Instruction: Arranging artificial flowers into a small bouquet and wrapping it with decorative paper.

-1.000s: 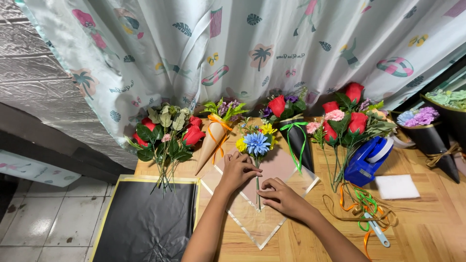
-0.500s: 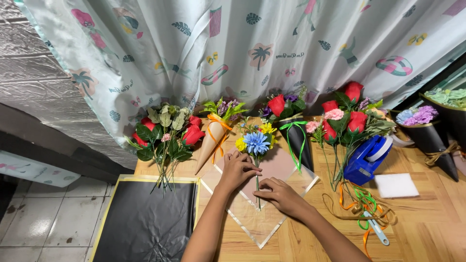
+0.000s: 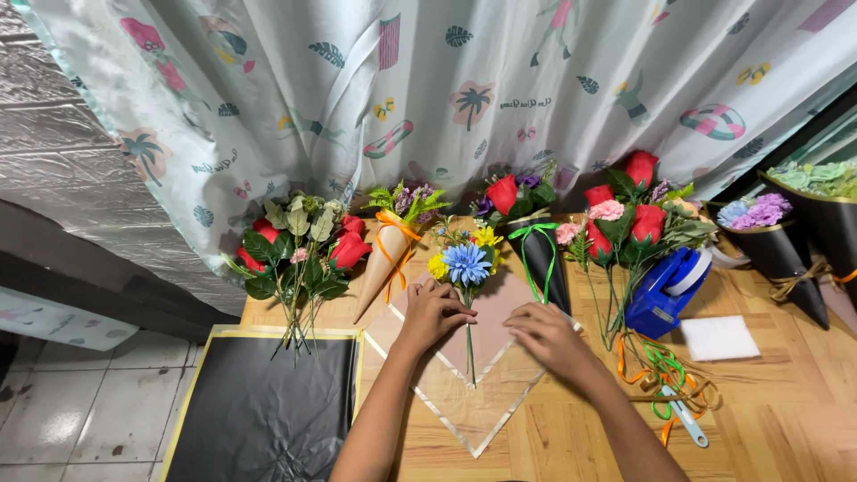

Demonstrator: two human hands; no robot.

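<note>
While both hands press flat, the left hand and right hand grasping nothing, on pink wrapping paper beside the blue flower sprig, folding the paper over its stems looks due.

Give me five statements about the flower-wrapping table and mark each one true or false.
1. The left hand rests on the wrapping paper beside the blue flower. True.
2. The right hand holds the scissors. False: it lies flat on the wrapping paper; the scissors sit apart on the table.
3. The tape dispenser is blue. True.
4. The cone bouquet is tied with a green ribbon. False: its ribbon is orange.
5. The black sheet lies right of the hands. False: it lies to their left.
</note>
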